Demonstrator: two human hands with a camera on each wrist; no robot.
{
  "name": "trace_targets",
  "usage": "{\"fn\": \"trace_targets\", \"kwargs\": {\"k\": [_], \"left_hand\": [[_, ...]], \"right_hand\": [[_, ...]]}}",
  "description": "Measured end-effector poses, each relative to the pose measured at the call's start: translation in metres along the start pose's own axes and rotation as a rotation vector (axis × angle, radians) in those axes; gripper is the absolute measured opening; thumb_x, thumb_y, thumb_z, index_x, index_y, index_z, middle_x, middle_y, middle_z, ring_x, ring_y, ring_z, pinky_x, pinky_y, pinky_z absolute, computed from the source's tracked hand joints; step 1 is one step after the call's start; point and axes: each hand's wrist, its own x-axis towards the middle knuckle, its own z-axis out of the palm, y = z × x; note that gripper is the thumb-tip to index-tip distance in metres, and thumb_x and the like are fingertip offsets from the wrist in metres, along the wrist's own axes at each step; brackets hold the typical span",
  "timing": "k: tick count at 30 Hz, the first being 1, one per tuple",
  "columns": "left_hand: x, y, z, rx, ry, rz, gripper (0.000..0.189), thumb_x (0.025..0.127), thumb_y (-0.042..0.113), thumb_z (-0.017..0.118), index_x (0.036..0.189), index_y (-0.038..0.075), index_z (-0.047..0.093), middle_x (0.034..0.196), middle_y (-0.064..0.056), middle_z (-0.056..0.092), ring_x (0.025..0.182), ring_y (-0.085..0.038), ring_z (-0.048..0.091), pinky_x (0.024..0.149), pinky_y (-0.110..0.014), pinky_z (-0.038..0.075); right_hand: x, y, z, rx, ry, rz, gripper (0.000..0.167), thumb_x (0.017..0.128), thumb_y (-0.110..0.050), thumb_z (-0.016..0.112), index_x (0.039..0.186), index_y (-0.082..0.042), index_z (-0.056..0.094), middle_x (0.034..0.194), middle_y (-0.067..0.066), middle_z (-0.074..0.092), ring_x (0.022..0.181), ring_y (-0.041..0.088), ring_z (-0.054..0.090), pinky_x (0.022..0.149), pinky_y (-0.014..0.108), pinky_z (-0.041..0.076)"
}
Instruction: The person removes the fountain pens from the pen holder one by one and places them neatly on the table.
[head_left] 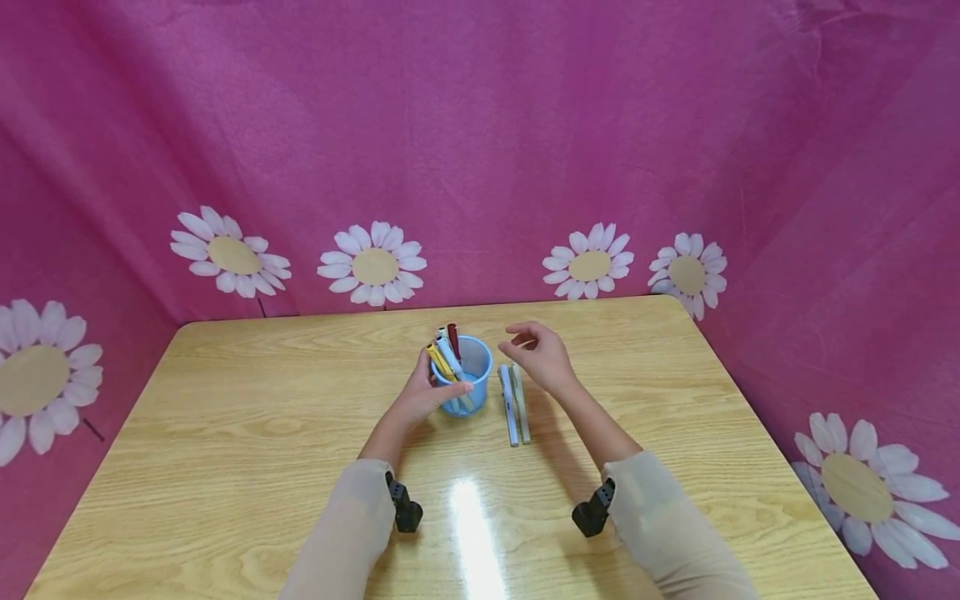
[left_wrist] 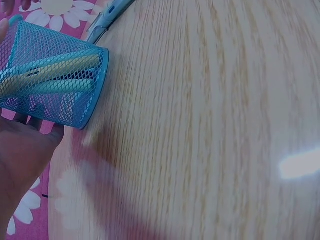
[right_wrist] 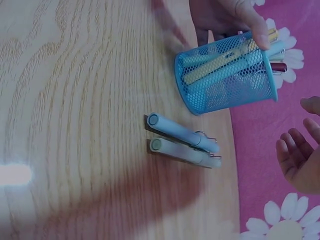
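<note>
A blue mesh pen cup (head_left: 480, 392) stands upright on the table, and my left hand (head_left: 417, 397) grips it round the side, thumb across the near rim. Inside lean several pens, among them a yellow pen (head_left: 440, 362), a light blue pen (head_left: 451, 358) and a dark red pen (head_left: 453, 340). Just right of the cup, a lavender-blue pen (head_left: 509, 407) and a pale green pen (head_left: 521, 405) lie side by side. My right hand (head_left: 546, 358) hovers above their far ends with loosely bent fingers; in the right wrist view it holds nothing.
The wooden table (head_left: 247, 433) reaches back to a pink curtain (head_left: 480, 150) printed with white daisies, which also hangs on both sides. Light reflects off the tabletop in front of the cup. A small black camera (head_left: 405, 507) sits on each wrist.
</note>
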Motion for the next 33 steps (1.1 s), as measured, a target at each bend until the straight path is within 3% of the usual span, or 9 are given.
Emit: {"fn": "trace_targets", "kwargs": {"k": [4, 10, 22, 26, 33], "left_hand": [[0.003, -0.007, 0.0, 0.011, 0.017, 0.024, 0.087, 0.082, 0.025, 0.072, 0.146, 0.023, 0.013, 0.152, -0.007, 0.025, 0.143, -0.03, 0.02, 0.116, -0.051, 0.018], [0.001, -0.006, 0.0, 0.012, 0.02, 0.029, 0.086, 0.082, 0.024, 0.071, 0.146, 0.023, 0.013, 0.151, -0.008, 0.026, 0.142, -0.03, 0.023, 0.116, -0.049, 0.02], [0.001, -0.006, 0.0, 0.001, 0.002, 0.098, 0.087, 0.081, 0.024, 0.072, 0.145, 0.018, 0.014, 0.148, -0.012, 0.029, 0.139, -0.033, 0.027, 0.114, -0.051, 0.024], [0.003, -0.007, 0.0, -0.023, -0.007, 0.091, 0.086, 0.081, 0.023, 0.072, 0.145, 0.021, 0.014, 0.147, -0.009, 0.03, 0.138, -0.03, 0.029, 0.114, -0.049, 0.025], [-0.001, 0.0, -0.002, -0.039, -0.057, 0.074, 0.087, 0.083, 0.018, 0.069, 0.147, 0.017, 0.01, 0.151, -0.011, 0.024, 0.14, -0.031, 0.024, 0.115, -0.048, 0.022]], "right_hand": [[-0.003, -0.008, 0.003, -0.003, -0.023, -0.033, 0.034, 0.082, -0.019, 0.07, 0.112, -0.005, 0.063, 0.097, 0.015, 0.065, 0.084, 0.023, 0.061, 0.067, 0.02, 0.048], [-0.006, -0.016, 0.014, 0.015, -0.073, -0.091, 0.033, 0.082, -0.017, 0.071, 0.111, -0.004, 0.064, 0.097, 0.014, 0.064, 0.086, 0.023, 0.061, 0.067, 0.022, 0.05], [-0.005, -0.026, 0.03, -0.008, -0.076, -0.17, 0.032, 0.08, -0.013, 0.072, 0.11, -0.003, 0.064, 0.096, 0.016, 0.066, 0.085, 0.025, 0.062, 0.066, 0.023, 0.051], [-0.006, -0.03, 0.035, 0.003, -0.1, -0.17, 0.033, 0.081, -0.013, 0.072, 0.11, -0.002, 0.064, 0.097, 0.018, 0.066, 0.086, 0.025, 0.062, 0.068, 0.024, 0.051], [-0.006, -0.035, 0.046, 0.005, -0.138, -0.15, 0.033, 0.081, -0.014, 0.072, 0.112, -0.004, 0.064, 0.098, 0.015, 0.066, 0.087, 0.024, 0.062, 0.072, 0.026, 0.052]]}}
